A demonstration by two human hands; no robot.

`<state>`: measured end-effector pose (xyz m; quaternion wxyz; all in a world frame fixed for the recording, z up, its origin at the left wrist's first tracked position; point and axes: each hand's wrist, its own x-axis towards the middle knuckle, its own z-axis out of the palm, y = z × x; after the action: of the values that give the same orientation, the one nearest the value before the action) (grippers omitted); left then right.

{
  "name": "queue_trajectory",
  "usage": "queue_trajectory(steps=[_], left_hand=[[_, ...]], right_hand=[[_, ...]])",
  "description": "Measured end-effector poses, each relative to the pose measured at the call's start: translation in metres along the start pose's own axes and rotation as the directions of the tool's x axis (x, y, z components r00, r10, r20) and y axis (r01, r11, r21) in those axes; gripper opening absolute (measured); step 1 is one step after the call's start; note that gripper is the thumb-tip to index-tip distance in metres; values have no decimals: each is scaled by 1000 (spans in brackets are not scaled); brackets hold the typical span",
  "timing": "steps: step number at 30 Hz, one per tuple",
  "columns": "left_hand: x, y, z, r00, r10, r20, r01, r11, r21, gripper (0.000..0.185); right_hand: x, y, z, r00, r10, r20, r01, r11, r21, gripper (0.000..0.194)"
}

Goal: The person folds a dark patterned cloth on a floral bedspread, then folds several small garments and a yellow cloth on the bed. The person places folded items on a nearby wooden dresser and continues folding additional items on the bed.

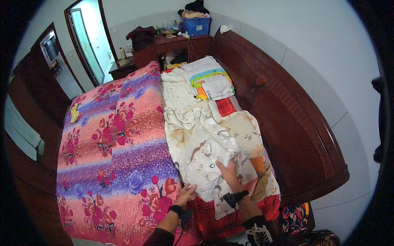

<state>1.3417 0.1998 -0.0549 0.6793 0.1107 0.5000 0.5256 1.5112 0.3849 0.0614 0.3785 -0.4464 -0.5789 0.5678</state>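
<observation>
A cream cloth point(201, 164) with printed rings and brown motifs, maybe a thin quilt or cover, is gathered in folds in front of me. My left hand point(186, 195) grips its near left edge, thumb on top. On the right side my right hand point(229, 174) holds the same cloth, thumb over it and the other fingers partly hidden by folds. Beneath it and to the right spreads a beige bedding piece point(241, 127) with leaf prints. Red plaid fabric point(204, 215) shows under both at the near end. Each wrist wears a dark strap with a cable.
A floral pink and purple quilt point(123, 144) covers the bed's left part. A white pillow point(212, 77) with colourful print lies at the far end. The dark wooden headboard point(277, 123) runs along the right. A blue bin point(197, 26) stands on the cabinet point(172, 43) behind.
</observation>
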Motion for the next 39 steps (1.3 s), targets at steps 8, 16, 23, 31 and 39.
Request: queue_trajectory(steps=[8,16,23,31,39], left_hand=[[-110,40,-19,908,383,-171,-276,853,443,56],[-67,15,-13,805,547,-230,-319,725,610,92],[-55,-87,-44,941,237,-240,-314,875,-367,58],[-166,-68,-59,969,198,-148,-198,980,12,59],[-212,-42,-44,622,774,-114,-207,303,930,61]], right_hand=[[-120,-132,-127,716,-75,694,588,599,-543,69],[-321,16,-308,681,434,589,585,160,-795,28],[-384,134,-362,713,478,513,538,96,-837,29],[-154,-52,-11,590,-256,766,725,585,-363,65],[-156,-49,172,150,145,978,889,413,-197,72]])
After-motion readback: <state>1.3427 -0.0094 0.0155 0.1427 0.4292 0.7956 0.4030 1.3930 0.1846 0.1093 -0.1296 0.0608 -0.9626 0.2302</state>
